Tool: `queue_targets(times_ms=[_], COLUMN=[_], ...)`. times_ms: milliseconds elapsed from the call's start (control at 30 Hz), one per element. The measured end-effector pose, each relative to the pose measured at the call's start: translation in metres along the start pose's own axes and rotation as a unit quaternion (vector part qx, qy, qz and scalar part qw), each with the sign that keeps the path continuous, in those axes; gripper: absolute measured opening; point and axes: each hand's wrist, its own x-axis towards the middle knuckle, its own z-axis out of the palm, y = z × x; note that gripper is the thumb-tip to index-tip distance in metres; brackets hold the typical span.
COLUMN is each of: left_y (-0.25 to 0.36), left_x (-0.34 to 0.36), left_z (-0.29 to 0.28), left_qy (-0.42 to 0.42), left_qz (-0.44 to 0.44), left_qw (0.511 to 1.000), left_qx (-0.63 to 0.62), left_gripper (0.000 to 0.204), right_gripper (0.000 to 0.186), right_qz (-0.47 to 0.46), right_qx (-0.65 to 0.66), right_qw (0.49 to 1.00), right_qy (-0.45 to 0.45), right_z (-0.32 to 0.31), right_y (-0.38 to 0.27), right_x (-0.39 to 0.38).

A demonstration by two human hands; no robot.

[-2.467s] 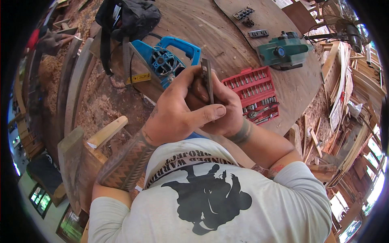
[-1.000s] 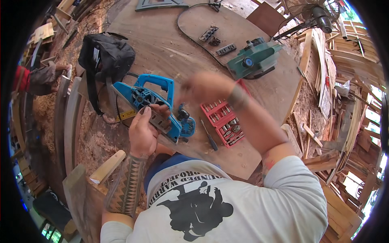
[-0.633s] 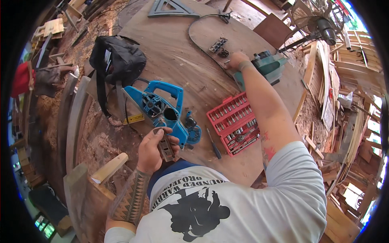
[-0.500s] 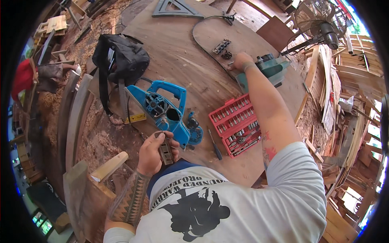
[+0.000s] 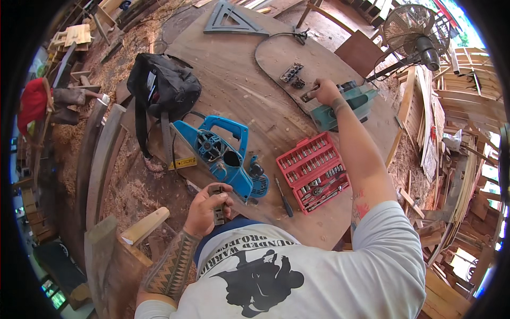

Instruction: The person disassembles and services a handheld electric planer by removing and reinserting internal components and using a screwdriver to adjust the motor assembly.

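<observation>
Near my waist, my left hand (image 5: 206,212) grips a slotted metal plate (image 5: 218,211), its thumb across the face. Stretched to the far right of the table, my right hand (image 5: 325,92) pinches a small dark metal piece (image 5: 307,97). Beside that hand is a green power tool body (image 5: 345,106); just beyond lie small dark metal parts (image 5: 291,72). A blue electric planer (image 5: 220,151), its side opened up, rests on the table ahead of my left hand. To its right are a screwdriver (image 5: 284,198) and an open red socket set case (image 5: 313,170).
A black backpack (image 5: 164,85) sits at the table's left, near a yellow box (image 5: 183,162). Farther off are a speed square (image 5: 234,18) and a cord (image 5: 260,56). A fan (image 5: 419,37) stands far right. Lumber (image 5: 146,226) flanks my left arm; a person in red (image 5: 34,106) is far left.
My right hand has shifted slightly nearer, and a dark metal piece now shows in its fingers. The left hand has turned the slotted plate a little. The whole view has shifted slightly.
</observation>
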Motion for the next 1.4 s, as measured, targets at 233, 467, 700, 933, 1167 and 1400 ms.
queue_targets(times_ms=[233,467,700,933,1167,1400], left_y=[0.023,0.087,0.122,0.158,0.185,0.211], left_x=[0.004,-0.002,-0.058,-0.090,-0.109,-0.134], left_z=[0.009,0.052,0.053,0.027,0.000,-0.030], left_qy=[0.006,-0.056,-0.074,-0.087,-0.123,-0.222], left_qz=[0.087,0.244,0.318,0.348,0.339,0.340], left_qw=[0.996,0.968,0.929,0.922,0.919,0.902], left_qx=[0.019,0.029,0.173,0.148,0.159,0.148], left_gripper=[0.028,0.021,0.014,0.013,0.016,0.025], right_gripper=[0.015,0.022,0.027,0.036,0.045,0.042], right_qz=[-0.048,-0.091,-0.146,-0.172,-0.183,-0.186], right_qx=[0.676,0.755,0.753,0.682,0.670,0.762], right_qw=[0.723,0.603,0.590,0.643,0.680,0.569], right_qy=[-0.133,-0.239,-0.250,-0.305,-0.235,-0.248], right_z=[-0.003,0.014,-0.001,0.008,0.019,0.036], right_y=[-0.136,-0.230,-0.284,-0.329,-0.372,-0.411], right_x=[-0.160,-0.301,-0.344,-0.373,-0.387,-0.398])
